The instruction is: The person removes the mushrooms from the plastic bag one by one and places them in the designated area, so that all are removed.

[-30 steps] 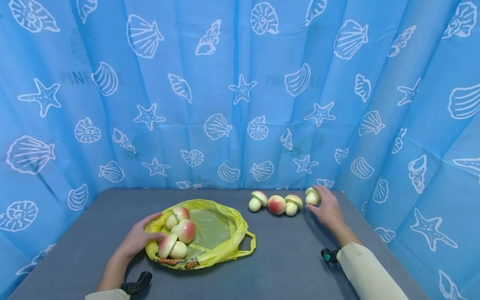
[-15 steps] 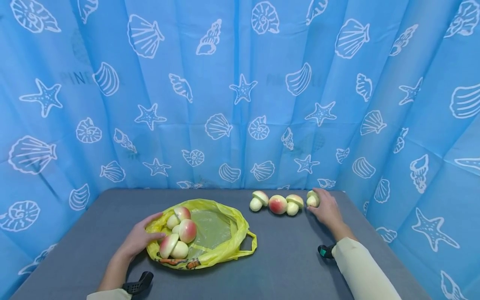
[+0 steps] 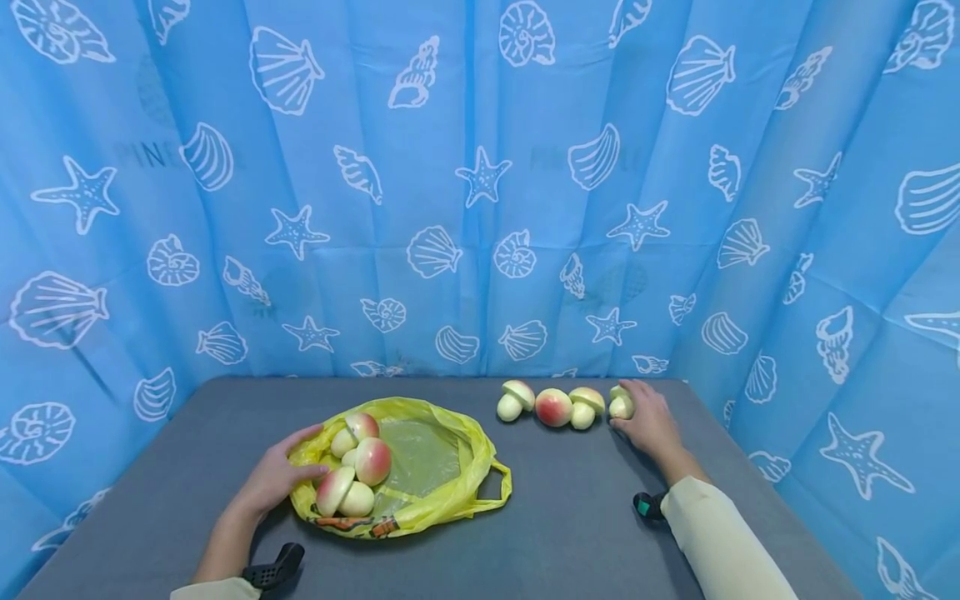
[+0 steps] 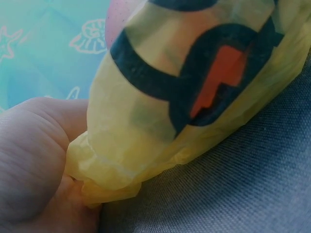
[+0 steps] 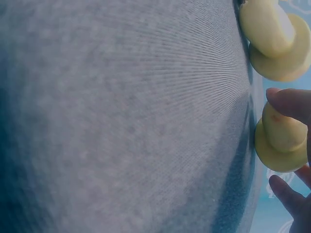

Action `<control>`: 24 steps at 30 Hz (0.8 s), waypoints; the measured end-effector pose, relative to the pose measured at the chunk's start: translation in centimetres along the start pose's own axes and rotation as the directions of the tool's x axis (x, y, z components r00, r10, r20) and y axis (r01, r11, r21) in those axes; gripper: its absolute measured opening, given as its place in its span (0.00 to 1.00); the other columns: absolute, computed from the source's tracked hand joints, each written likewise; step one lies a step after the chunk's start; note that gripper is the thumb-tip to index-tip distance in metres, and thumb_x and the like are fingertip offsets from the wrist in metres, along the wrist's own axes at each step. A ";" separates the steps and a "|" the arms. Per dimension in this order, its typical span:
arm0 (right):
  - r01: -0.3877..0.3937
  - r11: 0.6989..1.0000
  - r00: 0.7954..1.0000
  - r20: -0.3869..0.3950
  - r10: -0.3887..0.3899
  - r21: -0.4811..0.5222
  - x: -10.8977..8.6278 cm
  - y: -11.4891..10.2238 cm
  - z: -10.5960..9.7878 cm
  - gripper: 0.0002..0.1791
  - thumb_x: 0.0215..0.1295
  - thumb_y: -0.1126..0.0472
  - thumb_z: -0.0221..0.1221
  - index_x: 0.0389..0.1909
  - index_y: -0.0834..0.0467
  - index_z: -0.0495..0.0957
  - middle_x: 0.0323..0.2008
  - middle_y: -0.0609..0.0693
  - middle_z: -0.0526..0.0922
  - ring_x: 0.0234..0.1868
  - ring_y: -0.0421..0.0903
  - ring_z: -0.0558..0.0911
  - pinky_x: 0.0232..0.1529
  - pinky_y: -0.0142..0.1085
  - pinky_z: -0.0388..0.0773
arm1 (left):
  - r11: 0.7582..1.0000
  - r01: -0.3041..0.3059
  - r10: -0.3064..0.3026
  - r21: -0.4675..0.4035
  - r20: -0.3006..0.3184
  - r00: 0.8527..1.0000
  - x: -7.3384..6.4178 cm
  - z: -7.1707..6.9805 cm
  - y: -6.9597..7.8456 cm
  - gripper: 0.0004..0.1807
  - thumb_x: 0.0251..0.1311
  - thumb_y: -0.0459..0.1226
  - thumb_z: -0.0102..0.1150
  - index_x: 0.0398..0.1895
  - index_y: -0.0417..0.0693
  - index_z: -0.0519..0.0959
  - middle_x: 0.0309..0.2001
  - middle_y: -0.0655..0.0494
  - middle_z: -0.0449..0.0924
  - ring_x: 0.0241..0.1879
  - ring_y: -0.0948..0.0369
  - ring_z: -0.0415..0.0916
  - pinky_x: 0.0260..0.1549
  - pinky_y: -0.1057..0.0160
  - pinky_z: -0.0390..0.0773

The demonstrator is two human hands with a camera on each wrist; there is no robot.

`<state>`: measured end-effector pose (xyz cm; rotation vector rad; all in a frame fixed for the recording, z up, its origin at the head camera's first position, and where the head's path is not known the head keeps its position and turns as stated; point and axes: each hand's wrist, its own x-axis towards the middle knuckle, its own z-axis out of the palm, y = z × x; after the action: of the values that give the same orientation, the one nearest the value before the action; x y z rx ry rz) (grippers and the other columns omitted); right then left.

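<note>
A yellow plastic bag (image 3: 450,500) lies spread with its mouth up on the table, several toy mushrooms (image 3: 372,461) with red-and-cream caps inside its left part. My left hand (image 3: 273,477) grips the bag's left rim, thumb over the edge; in the left wrist view the yellow film (image 4: 121,160) bunches against the palm. At the back right, my right hand (image 3: 651,419) holds a cream toy mushroom (image 3: 620,403) between thumb and fingers. The right wrist view shows that mushroom (image 5: 282,131) with the thumb across its stem; part of the hand lies outside that frame.
Left of the right hand, a row of toy mushrooms stands near the back edge: one mushroom (image 3: 516,402) apart, then a red-capped one (image 3: 553,408) tipped toward me beside another (image 3: 587,408). A blue shell-print curtain (image 3: 480,208) hangs behind the grey table (image 3: 570,517).
My right hand has shifted slightly left with its mushroom, closer to the row, and its fingers have drawn in around it. My left hand and the bag stay put.
</note>
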<state>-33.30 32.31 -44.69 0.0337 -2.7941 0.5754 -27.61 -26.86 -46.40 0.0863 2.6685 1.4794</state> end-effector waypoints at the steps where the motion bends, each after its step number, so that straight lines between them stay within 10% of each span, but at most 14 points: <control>1: 0.000 1.000 1.000 0.002 0.000 -0.002 0.0 0.0 0.0 0.40 0.55 0.60 0.70 0.67 0.62 0.64 0.66 0.66 0.63 0.63 0.70 0.61 0.52 0.69 0.64 | 1.000 -0.001 0.001 0.002 0.001 1.000 0.0 0.0 0.0 0.44 0.56 0.43 0.68 0.73 0.39 0.58 0.71 0.32 0.52 0.69 0.35 0.48 0.62 0.33 0.52; 24: 0.025 0.999 1.000 -0.002 -0.025 -0.040 -0.1 -0.8 -0.2 0.38 0.55 0.56 0.70 0.66 0.61 0.67 0.67 0.67 0.62 0.65 0.70 0.60 0.54 0.68 0.60 | 1.000 -0.003 0.002 -0.011 -0.007 1.000 0.1 0.1 -0.5 0.44 0.56 0.44 0.68 0.73 0.41 0.59 0.71 0.31 0.52 0.68 0.34 0.48 0.61 0.32 0.53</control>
<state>-33.06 31.61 -44.27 0.0598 -2.7981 0.5133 -27.71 -27.07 -46.88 0.0841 2.6660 1.4978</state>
